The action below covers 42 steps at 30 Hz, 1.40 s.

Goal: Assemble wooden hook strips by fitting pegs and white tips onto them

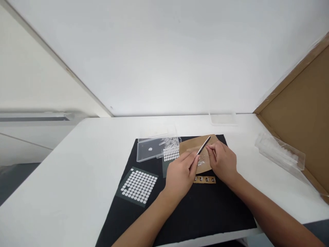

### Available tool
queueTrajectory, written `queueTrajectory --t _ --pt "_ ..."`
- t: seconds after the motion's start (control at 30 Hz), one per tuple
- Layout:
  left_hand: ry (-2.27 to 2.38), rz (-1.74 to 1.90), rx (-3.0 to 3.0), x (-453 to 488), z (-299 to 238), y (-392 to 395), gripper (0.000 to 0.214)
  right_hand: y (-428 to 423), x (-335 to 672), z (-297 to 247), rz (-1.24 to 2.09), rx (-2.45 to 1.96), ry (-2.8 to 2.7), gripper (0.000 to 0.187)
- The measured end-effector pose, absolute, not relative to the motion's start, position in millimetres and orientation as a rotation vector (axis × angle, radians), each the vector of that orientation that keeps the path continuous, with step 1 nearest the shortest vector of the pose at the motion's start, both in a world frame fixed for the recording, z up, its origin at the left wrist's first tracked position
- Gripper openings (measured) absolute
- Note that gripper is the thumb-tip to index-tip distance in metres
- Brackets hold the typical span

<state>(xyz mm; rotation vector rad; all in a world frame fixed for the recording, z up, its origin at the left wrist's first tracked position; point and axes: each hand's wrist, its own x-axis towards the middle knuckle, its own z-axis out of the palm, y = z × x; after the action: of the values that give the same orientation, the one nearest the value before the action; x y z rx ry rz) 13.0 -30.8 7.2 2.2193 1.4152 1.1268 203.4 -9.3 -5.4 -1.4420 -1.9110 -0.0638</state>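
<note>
My left hand (181, 171) is closed around a slim nail file (203, 145), dark on its face with a pale edge, which slants up to the right. My right hand (221, 159) pinches thumb and fingertips together beside the file; what sits in the pinch is too small to make out. Beneath both hands lies a piece of brown paper (187, 145) with small whitish bits (201, 163) scattered on it. Just below the paper, a narrow brown strip (205, 179) carries several small dark and shiny pieces. My left hand partly covers it.
A black mat (218, 212) lies on the white table (69, 178). On it are a sheet of white dots (138, 186), a second dotted sheet (171, 154) and an open clear case (147, 151) holding clear nail tips (171, 141). Clear containers (280, 151) stand right, near a cardboard panel (300, 99); a clear tray (223, 119) sits behind.
</note>
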Motion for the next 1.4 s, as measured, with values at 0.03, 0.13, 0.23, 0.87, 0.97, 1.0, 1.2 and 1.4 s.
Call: queueTrajectory --t 0.03,0.13,0.23,0.87,0.97,1.0,1.2,1.4 --pt "1.417 1.145 2.22 13.7 7.7 -32.1 0.028 -10.6 200.9 -6.9 -0.055 -1.453 -1.896 0.024" --pt "1.409 1.2 2.235 13.7 7.4 -33.8 0.024 -15.6 196.4 -8.4 -0.048 -1.439 -1.911 0.023" --pt "1.394 1.209 2.24 12.7 5.3 -33.3 0.021 -17.5 195.9 -5.9 -0.049 -1.415 -1.959 0.023" --pt "1.368 1.298 2.345 14.9 2.0 -31.7 0.021 -16.3 193.7 0.8 -0.06 -1.302 -2.046 0.025" --pt "1.367 1.302 2.356 13.8 2.8 -31.1 0.02 -17.5 191.4 1.2 -0.097 -1.349 -1.97 0.023" --pt "1.37 1.304 2.354 13.3 3.1 -31.1 0.019 -17.9 190.7 1.8 -0.073 -1.334 -1.998 0.023" --pt "1.348 1.311 2.349 9.7 2.8 -31.4 0.017 -19.6 193.8 9.7 0.005 -1.205 -2.012 0.022" --pt "1.578 1.166 2.388 7.4 -2.2 -27.1 0.024 -17.3 207.2 14.1 0.415 -1.078 -1.862 0.008"
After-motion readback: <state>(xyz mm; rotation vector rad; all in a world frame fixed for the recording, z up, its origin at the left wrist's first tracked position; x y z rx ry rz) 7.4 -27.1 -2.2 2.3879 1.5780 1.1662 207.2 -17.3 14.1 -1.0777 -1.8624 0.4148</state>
